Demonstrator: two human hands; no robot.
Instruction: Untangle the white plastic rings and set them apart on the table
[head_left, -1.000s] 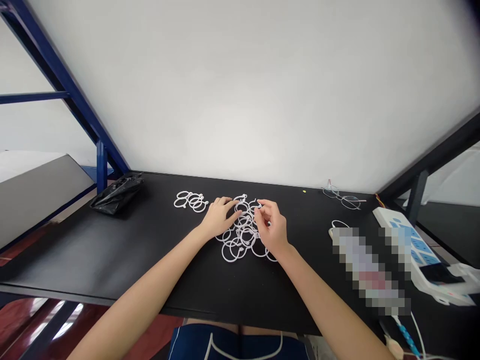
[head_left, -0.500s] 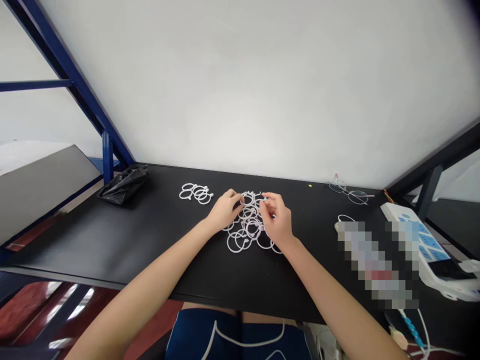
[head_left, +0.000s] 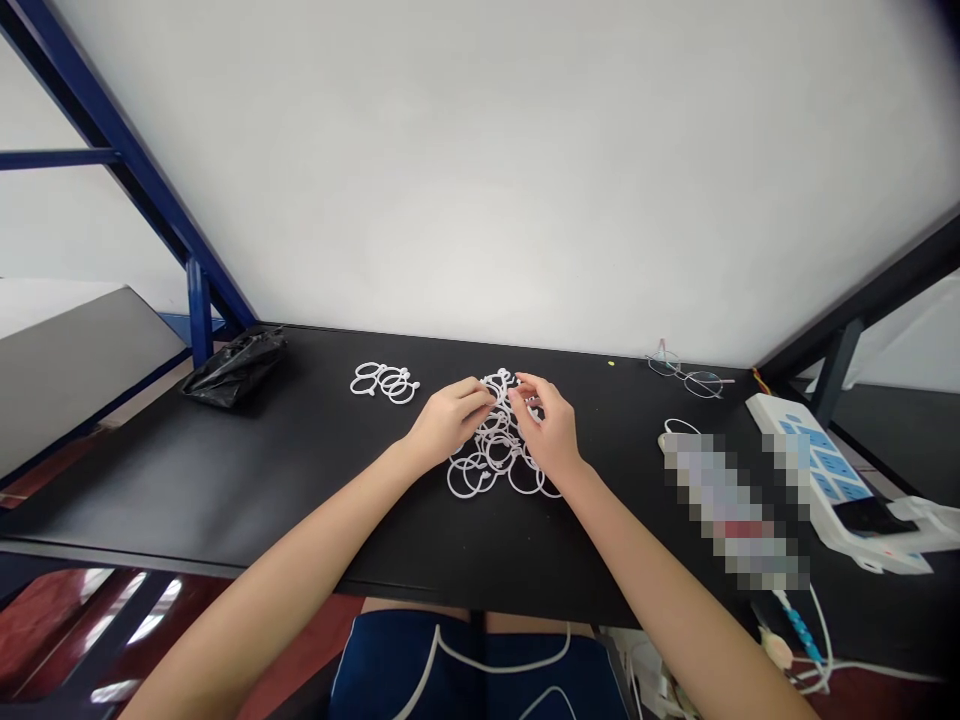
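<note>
A loose heap of white plastic rings (head_left: pixel 491 462) lies in the middle of the black table (head_left: pixel 225 480). Both of my hands are over its far part. My left hand (head_left: pixel 450 420) has its fingers pinched on a white ring at the top of the heap. My right hand (head_left: pixel 547 425) pinches the same ring from the other side, fingertips almost touching the left ones. A smaller group of linked white rings (head_left: pixel 384 381) lies apart, to the left of the heap.
A black plastic bag (head_left: pixel 234 366) sits at the table's far left beside a blue frame post (head_left: pixel 199 315). Glasses (head_left: pixel 686 375) lie at the far right. A white power strip (head_left: pixel 817 480) and cables occupy the right edge, next to a blurred object (head_left: pixel 731 510).
Both hands have drawn closer together over the heap's far part and now pinch one ring between them. The view has shifted slightly.
</note>
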